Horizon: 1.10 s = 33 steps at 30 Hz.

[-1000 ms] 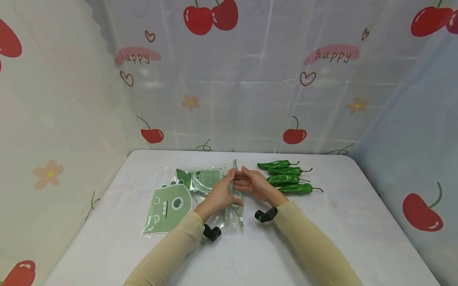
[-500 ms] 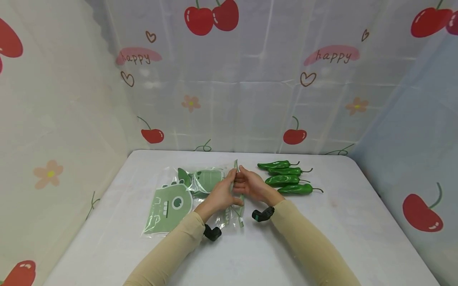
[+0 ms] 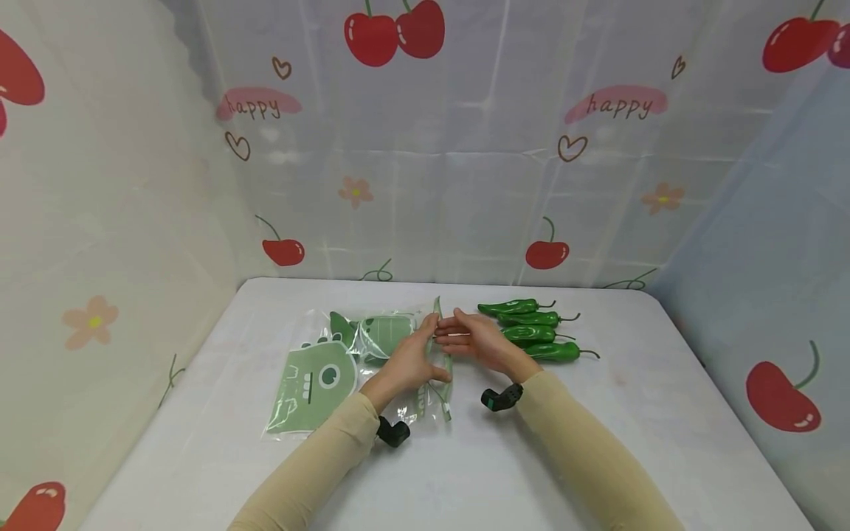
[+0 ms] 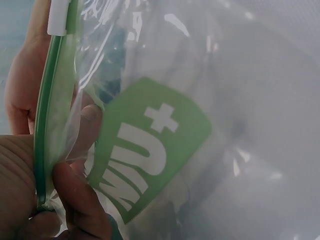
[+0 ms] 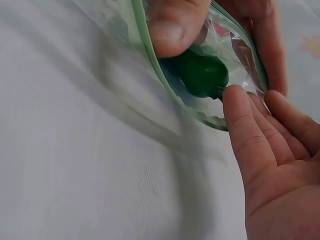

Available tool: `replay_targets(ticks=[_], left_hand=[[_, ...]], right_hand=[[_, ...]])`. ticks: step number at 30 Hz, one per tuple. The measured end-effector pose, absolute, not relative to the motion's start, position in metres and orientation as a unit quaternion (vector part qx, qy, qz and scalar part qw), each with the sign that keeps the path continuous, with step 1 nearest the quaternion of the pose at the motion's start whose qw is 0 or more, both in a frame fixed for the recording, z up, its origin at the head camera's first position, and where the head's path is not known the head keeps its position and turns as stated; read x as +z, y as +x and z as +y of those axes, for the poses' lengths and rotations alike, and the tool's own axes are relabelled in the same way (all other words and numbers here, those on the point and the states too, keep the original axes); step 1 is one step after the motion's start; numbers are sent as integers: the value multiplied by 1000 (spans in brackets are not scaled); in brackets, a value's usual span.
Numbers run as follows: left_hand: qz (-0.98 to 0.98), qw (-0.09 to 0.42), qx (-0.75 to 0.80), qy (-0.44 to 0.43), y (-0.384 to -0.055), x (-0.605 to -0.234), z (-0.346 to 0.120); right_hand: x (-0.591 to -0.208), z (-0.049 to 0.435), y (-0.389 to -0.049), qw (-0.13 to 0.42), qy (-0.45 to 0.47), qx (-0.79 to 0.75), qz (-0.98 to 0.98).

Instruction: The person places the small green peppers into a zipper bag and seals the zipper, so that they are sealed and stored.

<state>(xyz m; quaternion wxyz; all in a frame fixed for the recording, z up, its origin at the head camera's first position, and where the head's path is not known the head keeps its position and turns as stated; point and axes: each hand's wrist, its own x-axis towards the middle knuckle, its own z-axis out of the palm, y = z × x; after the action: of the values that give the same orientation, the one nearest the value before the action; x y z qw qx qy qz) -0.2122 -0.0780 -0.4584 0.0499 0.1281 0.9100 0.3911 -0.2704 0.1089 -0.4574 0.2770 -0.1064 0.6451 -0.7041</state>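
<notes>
Right wrist view, upper centre: pepper [image 5: 202,75] inside thin bag [image 4: 155,145], likely light, firm, slick, best taken by stem [image 5: 218,93]; left hand [image 3: 406,361] gripping bag, right hand [image 5: 280,155] unclenched.

Tabletop [image 3: 432,479] is being lit brightly, shadows being cast softly; wrist views are being rendered dimmer, hazier. Glare is being thrown back by plastic bag [image 4: 150,145].

"Happy" twice on the backdrop [image 3: 451,184]; "NIU+" on a bag [image 4: 155,135].
</notes>
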Motion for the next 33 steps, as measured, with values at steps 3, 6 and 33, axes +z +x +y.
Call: replay_targets(ticks=[3, 6, 33], left_hand=[[910, 51, 390, 127, -212, -460, -78], [909, 54, 394, 127, -212, -461, -79], [913, 42, 382, 133, -214, -462, -80]], right_hand=[[-459, 111, -271, 271, -112, -701, 650], [-460, 109, -271, 269, -116, -698, 653], [-459, 97, -265, 291, -84, -714, 632]])
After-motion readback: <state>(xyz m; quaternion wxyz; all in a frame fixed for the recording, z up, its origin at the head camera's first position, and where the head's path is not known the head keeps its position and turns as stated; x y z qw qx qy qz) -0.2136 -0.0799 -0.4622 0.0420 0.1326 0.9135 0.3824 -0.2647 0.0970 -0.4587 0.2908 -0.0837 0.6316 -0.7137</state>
